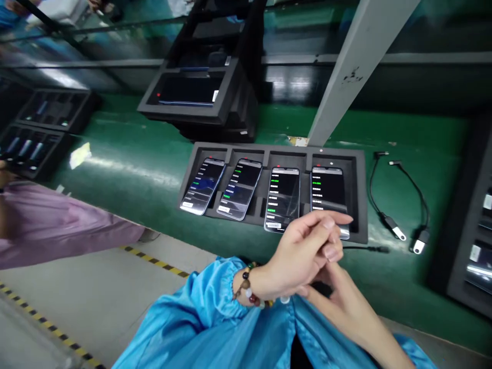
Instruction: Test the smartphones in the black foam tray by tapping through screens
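While left fingers (340, 217) bunch together | rightmost lit phone (327, 190) just beyond, part-covered | right fingers (338, 275): state unclear

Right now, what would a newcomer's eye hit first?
Four phones with lit screens lie in the dark tray on the green bench. In front of them, the left hand, with a beaded bracelet at its wrist, overlaps the right hand in view. Two short cables lie right of the tray.

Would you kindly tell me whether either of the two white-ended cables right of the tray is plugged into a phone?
No, the left cable and right cable both lie on the green bench, ends free.
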Demonstrator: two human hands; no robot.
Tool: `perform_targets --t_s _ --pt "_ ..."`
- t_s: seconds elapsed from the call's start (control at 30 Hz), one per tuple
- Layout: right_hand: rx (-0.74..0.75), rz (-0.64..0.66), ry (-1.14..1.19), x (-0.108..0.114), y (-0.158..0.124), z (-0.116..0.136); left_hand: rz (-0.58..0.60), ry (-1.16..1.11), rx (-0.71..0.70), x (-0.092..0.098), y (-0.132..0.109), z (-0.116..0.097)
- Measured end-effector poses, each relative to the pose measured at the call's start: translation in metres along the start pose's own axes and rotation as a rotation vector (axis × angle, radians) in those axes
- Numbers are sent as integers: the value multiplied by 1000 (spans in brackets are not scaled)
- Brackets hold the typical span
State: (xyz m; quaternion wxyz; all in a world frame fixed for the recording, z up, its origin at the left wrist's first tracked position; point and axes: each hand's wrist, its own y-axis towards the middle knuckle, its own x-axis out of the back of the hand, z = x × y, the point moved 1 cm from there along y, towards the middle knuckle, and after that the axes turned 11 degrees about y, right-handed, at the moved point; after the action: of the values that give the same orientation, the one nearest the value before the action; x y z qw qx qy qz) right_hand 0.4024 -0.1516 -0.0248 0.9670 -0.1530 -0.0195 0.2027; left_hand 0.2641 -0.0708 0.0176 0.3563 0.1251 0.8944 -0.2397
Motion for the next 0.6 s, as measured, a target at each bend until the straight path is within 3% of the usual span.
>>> perform_targets --t_s 0.1,0.17,0.2,0.27,0.33,0.43,0.6 --pt "227 -219 -180 -1 0 2 201 229 50 2 -5 -10" --pt "361 -474 -370 6 -4 3 337 498 -13 15 -15 -31" --pt "350 -587 -469 10 -7 1 363 632 -83 24 -21 -44" --pt "175 -715 -662 14 -13 -5 262 832 -215 47 -32 -67" --pt "-45 -724 -811 14 -15 -13 50 910 -315 70 -40 -83" --pt "-222 -716 -858 13 -10 -15 -236 949 -402 98 -46 -95" --pt "-499 -698 -952 24 15 5 -387 1007 -493 114 -49 -115"
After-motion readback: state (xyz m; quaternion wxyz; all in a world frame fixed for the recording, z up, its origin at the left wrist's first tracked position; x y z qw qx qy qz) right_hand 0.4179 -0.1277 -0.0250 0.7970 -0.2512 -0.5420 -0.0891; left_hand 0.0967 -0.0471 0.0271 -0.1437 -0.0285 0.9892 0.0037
